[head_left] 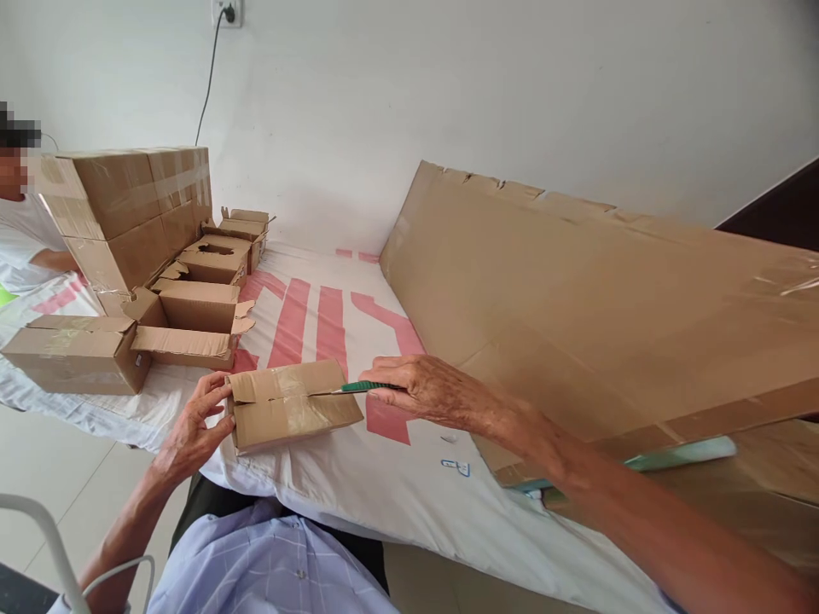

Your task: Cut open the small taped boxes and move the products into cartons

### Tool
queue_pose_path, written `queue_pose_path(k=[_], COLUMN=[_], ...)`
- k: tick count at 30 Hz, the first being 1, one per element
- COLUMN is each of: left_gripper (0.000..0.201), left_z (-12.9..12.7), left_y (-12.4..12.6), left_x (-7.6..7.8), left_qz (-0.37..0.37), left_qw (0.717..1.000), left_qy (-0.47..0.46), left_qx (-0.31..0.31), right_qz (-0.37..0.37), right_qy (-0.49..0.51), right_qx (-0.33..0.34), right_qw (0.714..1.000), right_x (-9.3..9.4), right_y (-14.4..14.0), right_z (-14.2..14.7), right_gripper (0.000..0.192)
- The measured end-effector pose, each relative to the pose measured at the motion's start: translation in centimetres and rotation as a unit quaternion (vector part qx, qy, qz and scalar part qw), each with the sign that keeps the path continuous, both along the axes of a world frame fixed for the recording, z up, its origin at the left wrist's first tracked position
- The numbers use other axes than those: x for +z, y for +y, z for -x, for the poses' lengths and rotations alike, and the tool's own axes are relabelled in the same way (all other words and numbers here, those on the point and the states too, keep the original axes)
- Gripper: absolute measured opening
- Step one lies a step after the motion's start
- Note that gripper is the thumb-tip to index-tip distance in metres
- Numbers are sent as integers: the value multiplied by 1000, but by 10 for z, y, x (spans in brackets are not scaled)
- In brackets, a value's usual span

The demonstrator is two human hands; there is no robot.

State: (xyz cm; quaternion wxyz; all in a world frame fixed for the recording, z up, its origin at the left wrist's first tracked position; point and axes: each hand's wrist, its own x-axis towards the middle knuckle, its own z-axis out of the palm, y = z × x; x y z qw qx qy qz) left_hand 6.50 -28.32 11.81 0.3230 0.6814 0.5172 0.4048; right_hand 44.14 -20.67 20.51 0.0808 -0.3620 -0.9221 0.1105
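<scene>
A small taped cardboard box [295,402] lies in front of me on the cloth-covered table, its top flaps meeting along a middle seam. My left hand [203,418] grips the box's left end, thumb and fingers pressed to its edge. In my right hand [415,388] is a knife with a green handle [362,386]. Its thin blade points left and rests at the seam near the box's right end, right of the clear tape across the middle. My right fingers are closed around the handle.
Several opened boxes [195,309] and a closed taped box [73,354] stand to the left, before a stack of boxes [150,205]. Another person [29,239] is behind the stack. A large cardboard sheet [576,307] leans at right. A small blue-marked item [455,467] lies on the cloth.
</scene>
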Motion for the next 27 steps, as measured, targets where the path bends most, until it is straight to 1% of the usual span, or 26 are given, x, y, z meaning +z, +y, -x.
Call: queue_pose_path(k=[4, 7, 10, 12, 13, 14, 15, 16, 18, 20, 21, 22, 23, 24, 25, 26, 27], left_gripper=[46, 45, 41, 38, 38, 38, 39, 42, 47, 50, 51, 52, 53, 54, 56, 58, 62], left_z=[0, -3, -6, -8, -8, -9, -9, -9, -7, -5, -5, -4, -3, -2, -1, -1, 0], left_y=[2, 1, 2, 5, 6, 7, 8, 9, 11, 12, 13, 13, 14, 15, 15, 16, 17], left_x=[2, 4, 5, 4, 4, 4, 3, 3, 3, 4, 4, 4, 4, 3, 3, 2, 2], left_qz=[3, -1, -1, 2, 5, 8, 12, 16, 20, 22, 22, 21, 21, 19, 17, 16, 17], left_qw=[1000, 1000, 1000, 999, 999, 999, 999, 999, 999, 1000, 1000, 1000, 1000, 1000, 1000, 1000, 1000], left_qy=[-7, -11, -16, -29, -36, -40, -39, -35, -23, -14, -11, -10, -8, -6, -5, -4, -2], left_qx=[-3, 6, 21, 24, 24, 23, 23, 23, 21, 11, 4, -2, -6, -9, -11, -13, -15], right_qz=[-10, -26, -19, 0, 5, 5, -2, -13, -50, -97, -111, -128, -145, -159, -172, -179, -178], right_qy=[7, 27, 95, 166, 203, 236, 261, 276, 270, 237, 213, 193, 179, 172, 178, 197, 227], right_qx=[-14, -47, -101, -151, -185, -222, -261, -298, -338, -383, -400, -414, -425, -432, -432, -423, -406], right_qw=[1000, 998, 990, 974, 962, 946, 929, 914, 900, 887, 885, 880, 875, 871, 867, 866, 867], right_x=[-9, -6, -2, -10, -19, -32, -50, -71, -121, -171, -193, -210, -222, -229, -229, -225, -215], right_y=[0, -4, -13, -19, -21, -23, -24, -24, -25, -27, -29, -31, -32, -32, -32, -31, -29], right_z=[-18, -34, -50, -57, -59, -61, -62, -63, -68, -74, -77, -81, -83, -83, -81, -76, -69], right_gripper=[32, 32, 32, 34, 37, 40, 43, 45, 44, 38, 35, 33, 30, 28, 26, 26, 28])
